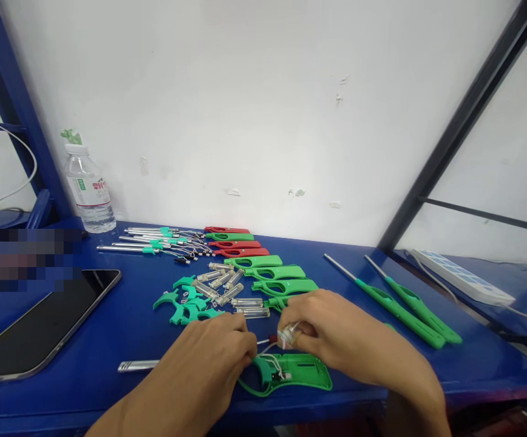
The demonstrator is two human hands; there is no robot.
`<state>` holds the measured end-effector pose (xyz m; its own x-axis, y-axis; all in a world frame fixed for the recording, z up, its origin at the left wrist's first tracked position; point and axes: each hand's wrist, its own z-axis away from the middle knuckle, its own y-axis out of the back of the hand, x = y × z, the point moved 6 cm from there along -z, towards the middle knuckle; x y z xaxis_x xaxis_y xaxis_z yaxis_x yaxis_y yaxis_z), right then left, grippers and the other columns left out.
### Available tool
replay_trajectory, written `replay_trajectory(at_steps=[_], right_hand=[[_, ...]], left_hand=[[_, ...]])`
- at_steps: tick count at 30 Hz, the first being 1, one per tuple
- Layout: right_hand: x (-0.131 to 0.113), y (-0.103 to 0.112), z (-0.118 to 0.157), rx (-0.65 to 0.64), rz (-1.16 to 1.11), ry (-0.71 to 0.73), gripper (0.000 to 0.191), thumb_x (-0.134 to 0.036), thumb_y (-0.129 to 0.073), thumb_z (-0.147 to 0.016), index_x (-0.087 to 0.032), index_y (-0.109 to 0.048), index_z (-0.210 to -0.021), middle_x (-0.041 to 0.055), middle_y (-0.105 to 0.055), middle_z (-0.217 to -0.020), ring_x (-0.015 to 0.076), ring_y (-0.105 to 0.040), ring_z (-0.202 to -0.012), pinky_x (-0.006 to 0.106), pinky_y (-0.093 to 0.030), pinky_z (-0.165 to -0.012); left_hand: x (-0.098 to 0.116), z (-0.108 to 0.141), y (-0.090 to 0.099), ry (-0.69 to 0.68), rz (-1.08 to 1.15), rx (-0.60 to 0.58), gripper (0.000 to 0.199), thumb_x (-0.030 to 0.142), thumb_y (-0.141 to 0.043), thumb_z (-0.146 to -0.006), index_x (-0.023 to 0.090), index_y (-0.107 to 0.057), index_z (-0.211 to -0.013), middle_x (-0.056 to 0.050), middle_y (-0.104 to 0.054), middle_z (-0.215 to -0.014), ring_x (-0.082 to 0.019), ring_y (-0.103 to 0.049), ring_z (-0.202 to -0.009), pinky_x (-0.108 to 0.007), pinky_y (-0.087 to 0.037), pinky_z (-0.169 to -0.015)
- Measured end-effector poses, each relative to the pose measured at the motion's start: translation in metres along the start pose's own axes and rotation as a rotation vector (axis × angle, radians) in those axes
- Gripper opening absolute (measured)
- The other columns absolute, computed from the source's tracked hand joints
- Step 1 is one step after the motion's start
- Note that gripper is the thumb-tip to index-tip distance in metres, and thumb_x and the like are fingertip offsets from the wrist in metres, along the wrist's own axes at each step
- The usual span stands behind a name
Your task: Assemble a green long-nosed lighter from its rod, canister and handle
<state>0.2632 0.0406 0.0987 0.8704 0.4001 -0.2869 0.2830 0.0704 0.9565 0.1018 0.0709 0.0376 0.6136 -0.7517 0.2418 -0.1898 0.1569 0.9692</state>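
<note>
Near the table's front edge lies a green lighter casing half (311, 369), its inside facing up. A teal trigger (262, 368) and thin white wires sit in it. My left hand (218, 346) is closed over the narrow end of this casing, its fingertips partly hidden. A silver metal tube (136, 365) sticks out to the left from under that hand. My right hand (325, 325) pinches a small clear fuel tank (286, 335) just above the casing. Close to it is a thin rod with a dark red end (272, 338), partly covered.
Several clear tanks (231, 294), teal triggers (193, 308), wired metal tubes (154, 246) and green and red casing halves (286, 285) lie behind. Two assembled green lighters (400, 309) rest right. A phone (40, 328), water bottle (90, 194) and power strip (464, 276) flank them.
</note>
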Motion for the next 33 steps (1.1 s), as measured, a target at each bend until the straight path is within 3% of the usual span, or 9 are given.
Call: replay_trajectory(at_steps=[6, 10, 15, 24, 33], right_hand=[[-0.01, 0.006, 0.001, 0.03, -0.021, 0.063, 0.03, 0.0, -0.07, -0.093, -0.023, -0.064, -0.074, -0.0065, -0.06, -0.072, 0.0145, -0.056, -0.07, 0.031, -0.031, -0.064], [-0.011, 0.005, 0.0, 0.048, -0.039, 0.076, 0.028, 0.0, -0.065, -0.094, -0.025, -0.074, -0.085, -0.0057, -0.07, -0.08, 0.0156, -0.062, -0.075, 0.031, -0.034, -0.067], [-0.012, 0.006, 0.0, 0.061, -0.072, 0.073, 0.027, -0.003, -0.065, -0.095, -0.027, -0.078, -0.094, -0.0055, -0.076, -0.087, 0.0161, -0.067, -0.08, 0.03, -0.037, -0.07], [-0.016, 0.012, 0.0, 0.135, -0.125, 0.093, 0.028, -0.005, -0.063, -0.094, -0.028, -0.078, -0.097, -0.0065, -0.075, -0.086, 0.0129, -0.064, -0.072, 0.028, -0.036, -0.066], [-0.015, 0.014, -0.001, 0.094, -0.14, 0.053, 0.024, -0.01, -0.062, -0.097, -0.027, -0.079, -0.098, -0.0055, -0.077, -0.09, 0.0128, -0.063, -0.071, 0.027, -0.036, -0.066]], left_hand=[[0.0, 0.001, -0.002, 0.022, -0.004, -0.02, 0.031, 0.007, -0.052, -0.102, 0.022, -0.078, -0.097, -0.008, -0.079, -0.104, -0.03, -0.079, -0.094, -0.036, -0.05, -0.073], [0.0, 0.004, 0.0, 0.036, 0.013, -0.002, 0.03, 0.009, -0.053, -0.103, 0.022, -0.078, -0.098, -0.008, -0.08, -0.104, -0.032, -0.079, -0.095, -0.038, -0.05, -0.075], [0.003, 0.005, 0.006, 0.045, 0.054, 0.065, 0.019, 0.024, -0.057, -0.109, 0.023, -0.076, -0.107, -0.007, -0.081, -0.108, -0.032, -0.077, -0.096, -0.041, -0.052, -0.079], [0.001, 0.004, 0.007, 0.022, 0.074, 0.119, 0.018, 0.019, -0.056, -0.107, 0.023, -0.072, -0.099, -0.006, -0.081, -0.099, -0.031, -0.077, -0.086, -0.039, -0.045, -0.072], [-0.002, 0.003, 0.009, -0.006, 0.085, 0.184, 0.028, 0.018, -0.044, -0.111, 0.024, -0.067, -0.097, -0.003, -0.08, -0.09, -0.028, -0.076, -0.076, -0.036, -0.038, -0.065]])
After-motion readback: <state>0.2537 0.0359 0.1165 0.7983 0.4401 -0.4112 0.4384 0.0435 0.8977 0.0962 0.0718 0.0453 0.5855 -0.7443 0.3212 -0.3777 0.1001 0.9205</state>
